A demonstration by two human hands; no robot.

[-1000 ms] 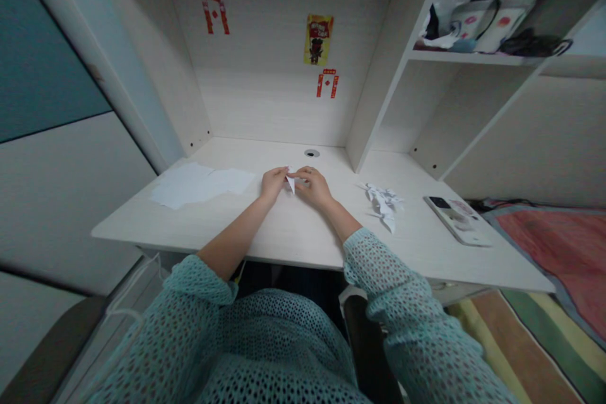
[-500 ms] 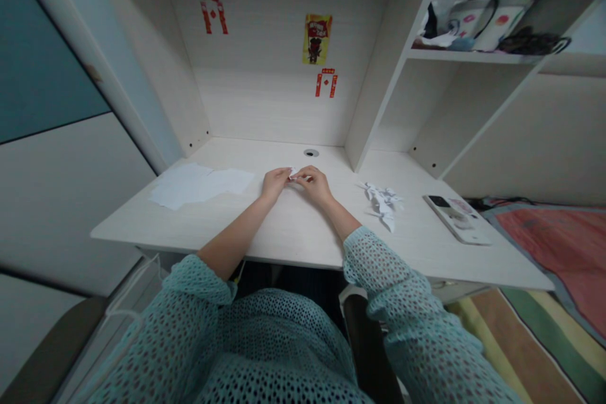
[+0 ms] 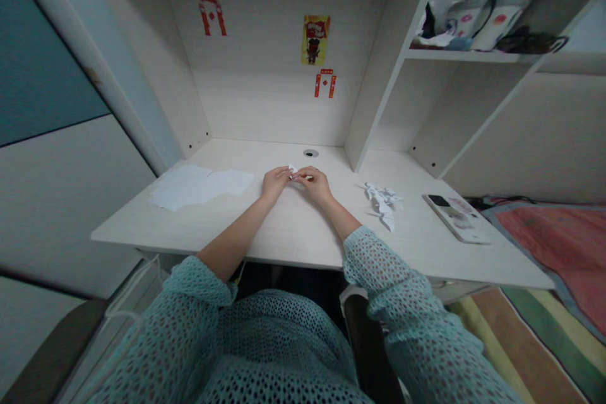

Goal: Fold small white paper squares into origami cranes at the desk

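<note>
Since 1.0 s ago: the folded white paper [image 3: 293,168] has shifted; its point hung below the fingers then, and now only a small bit shows above the fingertips. Right hand [image 3: 316,183] has closed in toward left hand [image 3: 274,183].

Grip: both hands pinch the paper, fingertips together on it, near the middle of the desk [image 3: 293,233], just in front of the round cable hole [image 3: 311,153].

Obscured: most of the paper is covered by fingers; fold shape cannot be made out. Folded pieces [image 3: 383,203] right of the hands overlap; count uncertain. Cup [image 3: 500,22] on shelf partly in shadow.

Writing: yellow-and-red sticker [image 3: 315,40] and red stickers [image 3: 325,83] carry lettering, too small to read. Phone [image 3: 456,219]: brand not legible.
</note>
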